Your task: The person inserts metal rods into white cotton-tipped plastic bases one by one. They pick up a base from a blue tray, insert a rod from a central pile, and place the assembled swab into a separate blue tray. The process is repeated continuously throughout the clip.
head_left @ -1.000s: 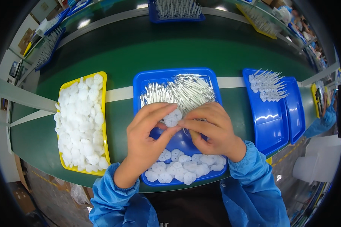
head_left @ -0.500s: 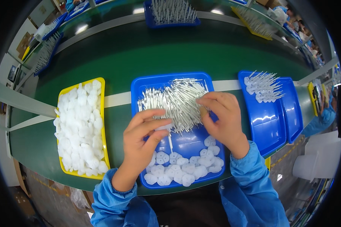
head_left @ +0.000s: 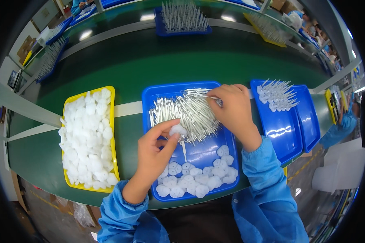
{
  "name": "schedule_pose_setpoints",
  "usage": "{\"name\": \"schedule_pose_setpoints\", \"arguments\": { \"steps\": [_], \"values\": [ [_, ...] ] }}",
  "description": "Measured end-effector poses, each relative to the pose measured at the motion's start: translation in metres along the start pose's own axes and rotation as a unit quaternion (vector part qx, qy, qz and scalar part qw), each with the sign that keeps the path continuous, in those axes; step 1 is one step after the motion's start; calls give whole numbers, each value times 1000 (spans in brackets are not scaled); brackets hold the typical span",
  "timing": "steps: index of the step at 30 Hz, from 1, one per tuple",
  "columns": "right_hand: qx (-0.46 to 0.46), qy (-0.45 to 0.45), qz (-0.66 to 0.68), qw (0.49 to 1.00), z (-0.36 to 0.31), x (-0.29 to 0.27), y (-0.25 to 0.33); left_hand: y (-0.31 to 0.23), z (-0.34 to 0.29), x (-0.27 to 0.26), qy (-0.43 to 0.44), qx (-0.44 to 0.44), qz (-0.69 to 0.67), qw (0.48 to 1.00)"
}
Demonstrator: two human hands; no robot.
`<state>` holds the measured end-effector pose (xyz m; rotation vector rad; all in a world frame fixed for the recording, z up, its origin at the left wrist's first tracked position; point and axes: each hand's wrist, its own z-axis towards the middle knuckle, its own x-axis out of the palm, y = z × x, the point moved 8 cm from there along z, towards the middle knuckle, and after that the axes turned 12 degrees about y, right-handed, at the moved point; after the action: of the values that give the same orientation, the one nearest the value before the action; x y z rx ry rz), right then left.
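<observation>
My left hand (head_left: 155,149) pinches a white, petal-shaped plastic piece (head_left: 177,130) over the middle of a blue tray (head_left: 149,90). Just below that piece shows a thin white stick (head_left: 184,150); whether it is joined to it I cannot tell. At the tray's far right, my right hand (head_left: 232,106) closes thumb and fingers on a thin white stick (head_left: 212,97) at the edge of the pile. Beneath and between both hands lies the heap of silvery-white sticks (head_left: 190,115). Several translucent flower-shaped pieces (head_left: 201,190) lie along the tray's near side.
To the left, a yellow tray (head_left: 115,162) is heaped with white pieces (head_left: 89,137). Blue trays (head_left: 282,139) at right hold upright sticks on white bases (head_left: 278,97). Another blue tray (head_left: 182,33) of upright sticks stands far back on the green table (head_left: 121,60).
My right hand has moved away from me to the far right of the pile, and a stick now shows in its fingers. The white piece in my left hand has turned, showing more plainly.
</observation>
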<state>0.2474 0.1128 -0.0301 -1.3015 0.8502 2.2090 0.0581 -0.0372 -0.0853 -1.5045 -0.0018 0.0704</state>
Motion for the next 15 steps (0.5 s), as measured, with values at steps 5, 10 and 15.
{"name": "schedule_pose_setpoints", "arguments": {
  "steps": [5, 10, 15],
  "values": [
    [-24, -8, 248, 968, -25, -15, 27, -7, 3, -11, -22, 16, 35, 999],
    [-131, 45, 204, 969, -42, -4, 70, -11, -2, -9, -31, 21, -6, 999],
    [-120, 41, 207, 970, -44, -2, 69, -19, -2, -8, -19, 34, 4, 999]
  ]
}}
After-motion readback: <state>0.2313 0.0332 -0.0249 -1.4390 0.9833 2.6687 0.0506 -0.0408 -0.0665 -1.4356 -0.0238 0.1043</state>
